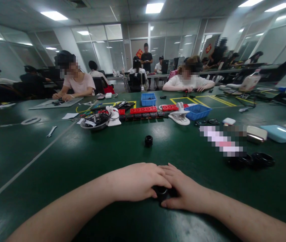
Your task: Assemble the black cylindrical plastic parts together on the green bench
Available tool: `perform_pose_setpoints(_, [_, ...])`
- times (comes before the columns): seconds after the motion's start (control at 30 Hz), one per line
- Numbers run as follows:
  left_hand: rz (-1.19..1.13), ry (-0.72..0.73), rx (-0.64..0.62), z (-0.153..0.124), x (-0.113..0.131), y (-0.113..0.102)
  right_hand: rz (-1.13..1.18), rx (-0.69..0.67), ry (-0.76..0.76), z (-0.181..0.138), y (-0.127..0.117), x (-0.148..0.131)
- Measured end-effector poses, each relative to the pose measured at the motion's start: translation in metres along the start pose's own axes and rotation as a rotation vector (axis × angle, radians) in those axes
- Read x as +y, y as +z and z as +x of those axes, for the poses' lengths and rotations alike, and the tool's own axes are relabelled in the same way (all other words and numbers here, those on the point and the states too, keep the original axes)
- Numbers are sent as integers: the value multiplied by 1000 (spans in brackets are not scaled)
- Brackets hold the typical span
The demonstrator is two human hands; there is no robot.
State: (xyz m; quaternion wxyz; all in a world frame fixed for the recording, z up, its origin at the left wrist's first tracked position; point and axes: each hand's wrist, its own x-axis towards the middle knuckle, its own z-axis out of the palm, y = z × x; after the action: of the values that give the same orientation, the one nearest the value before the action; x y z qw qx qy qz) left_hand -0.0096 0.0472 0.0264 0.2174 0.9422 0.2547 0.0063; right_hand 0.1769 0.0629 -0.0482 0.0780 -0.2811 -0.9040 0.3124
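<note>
Low in the middle of the head view, both of my hands close around a small black cylindrical piece [162, 192] with a round rim. My left hand [140, 181] comes over it from the left, fingers bent, thumb at its side. From the right, my right hand [184, 190] grips it, with the thumb low near its base and the fingers meeting those of the left. Much of the piece is covered by the hands, so its exact kind cannot be made out. Just beyond stands a similar short black cylinder [148, 141], apart from both hands.
Black rings [262, 159] lie at the right. Farther back are red-topped power strips [143, 110], blue bins [148, 99], a white clip stand [179, 116] and a bowl of cables [94, 121]. A wrench [51, 131] lies left on the green table [87, 151]. People sit across.
</note>
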Motion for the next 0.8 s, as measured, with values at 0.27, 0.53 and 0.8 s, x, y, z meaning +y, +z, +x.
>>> perform_pose_setpoints(0.27, [153,-194,59,9,11,12,14,1,-15,1,-1,-2])
perform_pose_setpoints(0.53, [365,-495,67,27,21,36,-5,-1,-3,-1,2,2])
perform_pose_setpoints(0.8, [347,-363,249,17,11,27,-10,28,-47,1,4,4])
